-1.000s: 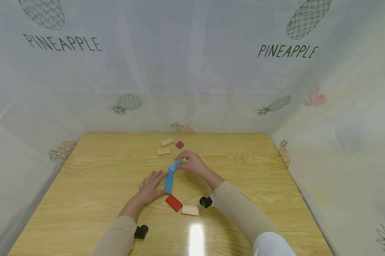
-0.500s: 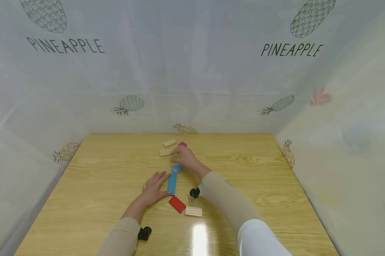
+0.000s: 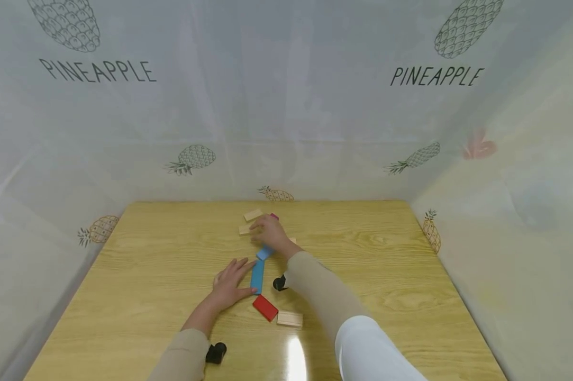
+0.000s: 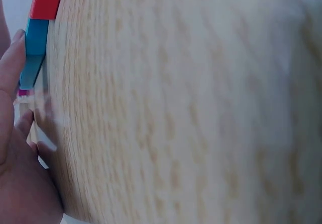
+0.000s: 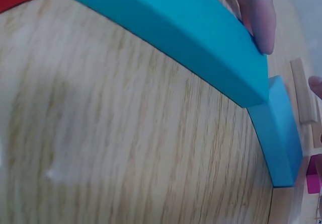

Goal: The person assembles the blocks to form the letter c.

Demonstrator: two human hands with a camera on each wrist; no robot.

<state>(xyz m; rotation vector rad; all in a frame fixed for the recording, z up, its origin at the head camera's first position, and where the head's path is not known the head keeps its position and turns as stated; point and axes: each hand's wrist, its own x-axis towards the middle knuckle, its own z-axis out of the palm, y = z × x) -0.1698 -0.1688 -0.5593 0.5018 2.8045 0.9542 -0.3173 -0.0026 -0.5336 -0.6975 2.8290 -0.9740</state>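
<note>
My left hand (image 3: 231,283) lies beside a blue block (image 3: 257,278), its thumb at the near end and its straight index finger at the far end. In the right wrist view, a fingertip (image 5: 261,32) of it touches this blue block (image 5: 186,38). A lighter blue block (image 5: 275,128) meets its far end at an angle. My right hand (image 3: 273,232) reaches past that, fingers loosely bent by a plain wooden block (image 3: 244,230) and partly covering it. A magenta block (image 3: 274,216) shows just behind the hand. Nothing shows in its grip.
At the blue block's near end lies a red block (image 3: 265,307), with a plain wooden block (image 3: 290,319) at its corner. Another plain block (image 3: 253,215) lies farther back. One more wooden block (image 3: 293,240) peeks out right of my right wrist.
My right hand has left the lighter blue block and moved away from me, to the plain block at the back. My left hand stays at the blue block.
</note>
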